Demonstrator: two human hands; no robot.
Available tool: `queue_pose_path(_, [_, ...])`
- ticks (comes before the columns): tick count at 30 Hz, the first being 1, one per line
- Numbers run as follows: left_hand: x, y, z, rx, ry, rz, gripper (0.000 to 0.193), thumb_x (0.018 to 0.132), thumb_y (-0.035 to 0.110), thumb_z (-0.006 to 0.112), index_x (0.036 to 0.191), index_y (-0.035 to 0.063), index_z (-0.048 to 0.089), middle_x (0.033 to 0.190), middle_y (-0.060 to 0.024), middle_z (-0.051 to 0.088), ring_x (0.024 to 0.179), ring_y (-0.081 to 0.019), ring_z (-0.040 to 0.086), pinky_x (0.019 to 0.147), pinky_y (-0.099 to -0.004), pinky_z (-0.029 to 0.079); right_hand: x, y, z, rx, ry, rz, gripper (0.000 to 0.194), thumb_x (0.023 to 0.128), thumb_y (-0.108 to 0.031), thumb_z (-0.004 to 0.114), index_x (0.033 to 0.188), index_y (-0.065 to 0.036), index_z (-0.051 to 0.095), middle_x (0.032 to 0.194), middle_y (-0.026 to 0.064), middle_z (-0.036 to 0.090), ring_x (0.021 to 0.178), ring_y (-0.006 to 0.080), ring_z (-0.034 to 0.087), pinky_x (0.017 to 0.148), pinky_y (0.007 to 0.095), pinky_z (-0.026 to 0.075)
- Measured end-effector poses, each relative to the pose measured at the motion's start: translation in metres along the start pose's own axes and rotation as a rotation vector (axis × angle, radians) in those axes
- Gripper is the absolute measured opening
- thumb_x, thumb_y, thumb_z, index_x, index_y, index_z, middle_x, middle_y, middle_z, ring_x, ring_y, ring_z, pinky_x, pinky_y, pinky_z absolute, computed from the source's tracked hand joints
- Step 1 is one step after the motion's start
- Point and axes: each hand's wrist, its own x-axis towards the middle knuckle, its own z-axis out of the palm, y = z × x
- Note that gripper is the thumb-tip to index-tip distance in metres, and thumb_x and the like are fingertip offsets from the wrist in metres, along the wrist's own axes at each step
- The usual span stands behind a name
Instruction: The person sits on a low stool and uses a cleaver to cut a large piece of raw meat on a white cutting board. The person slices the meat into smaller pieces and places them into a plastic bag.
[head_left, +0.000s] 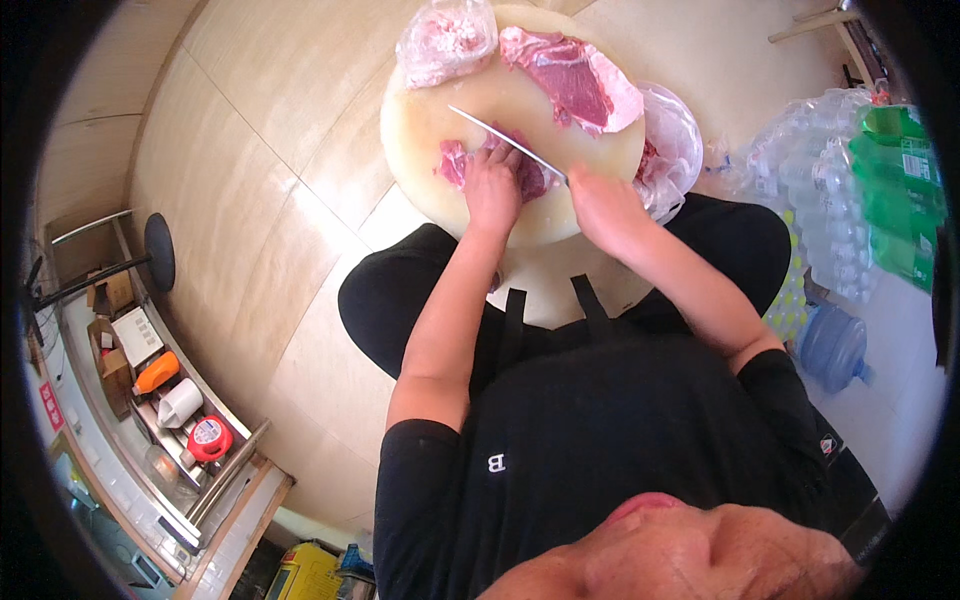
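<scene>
A thick round cutting board (420, 165) stands before me, level with my knees. On it my left hand (495, 184) presses down on a piece of raw red meat (534, 180), fingers bent over it. My right hand (604, 206) grips the handle of a knife (506, 141), whose long blade slants across the meat just beyond my left fingertips. The handle is mostly hidden by my fist. A larger slab of raw meat with a pale fat edge (574, 79) lies at the far right of the board. A clear plastic bag of pale pink meat or fat (448, 41) sits at the far left.
At the board's right stands a bag-lined basin (686, 142) with meat in it. Further right are wrapped plastic bottles (817, 172), a green bottle pack (896, 187) and a blue water jug (832, 345). Left, a shelf rack (225, 420) holds an orange bottle (157, 371) and a red jug (210, 439).
</scene>
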Motion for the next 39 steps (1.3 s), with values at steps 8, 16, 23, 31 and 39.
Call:
queue_pose_path(8, [0.002,0.002,-0.012,-0.082,-0.115,-0.057,0.024,0.073,0.011,0.066,0.096,0.0057,0.071,0.106,-0.0091,0.066,0.091,-0.0311,0.060,0.081,-0.0396,0.049,0.041,-0.004,0.019,0.050,0.046,-0.029,0.014,0.086,-0.007,0.049,0.095,0.004,0.047,0.075,0.0235,0.063,0.070,0.0420,0.064,0.062,0.0514,0.050])
queue_pose_path(16, [-0.008,-0.001,-0.007,-0.116,-0.061,-0.036,0.025,0.073,0.010,0.068,0.098,0.0049,0.070,0.106,-0.0106,0.067,0.094,-0.0320,0.061,0.084,-0.0398,0.049,-0.029,0.019,0.004,-0.031,-0.034,0.078,0.019,0.091,-0.013,0.051,0.096,0.002,0.042,0.065,0.0211,0.060,0.064,0.0425,0.062,0.057,0.0523,0.048])
queue_pose_path(23, [-0.005,0.001,-0.004,-0.065,-0.031,0.007,0.023,0.068,0.010,0.071,0.090,0.0046,0.072,0.095,-0.0115,0.068,0.093,-0.0314,0.061,0.084,-0.0398,0.049,-0.012,0.000,-0.005,-0.033,-0.076,0.013,0.015,0.085,-0.006,0.049,0.094,0.005,0.043,0.067,0.0216,0.061,0.065,0.0410,0.064,0.058,0.0510,0.049])
queue_pose_path(31, [-0.003,0.001,-0.008,-0.021,-0.134,-0.005,0.023,0.064,0.011,0.069,0.087,0.0057,0.072,0.091,-0.0099,0.069,0.092,-0.0307,0.060,0.084,-0.0393,0.048,0.059,-0.020,0.018,0.056,0.010,-0.006,0.014,0.083,-0.004,0.051,0.093,0.006,0.047,0.075,0.0235,0.064,0.074,0.0404,0.066,0.063,0.0505,0.051])
queue_pose_path(39, [-0.011,-0.005,-0.010,-0.204,-0.056,-0.145,0.024,0.070,0.007,0.068,0.094,0.0047,0.071,0.101,-0.0094,0.068,0.089,-0.0312,0.061,0.084,-0.0389,0.049,-0.011,0.019,0.001,-0.034,-0.124,0.109,0.020,0.090,-0.012,0.051,0.099,0.003,0.042,0.074,0.0247,0.063,0.074,0.0435,0.063,0.064,0.0519,0.050])
